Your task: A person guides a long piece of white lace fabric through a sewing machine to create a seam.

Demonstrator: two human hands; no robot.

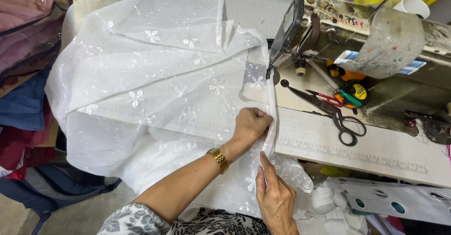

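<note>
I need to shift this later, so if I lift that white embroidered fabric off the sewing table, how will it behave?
The white fabric is sheer and lies in soft folds, so it is probably floppy and light. It hangs over the table edge, so it may slide. The left hand and right hand pinch its hem.

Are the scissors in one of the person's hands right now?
No: the scissors lie on the sewing table beside the machine, while both hands are on the white fabric.
</note>
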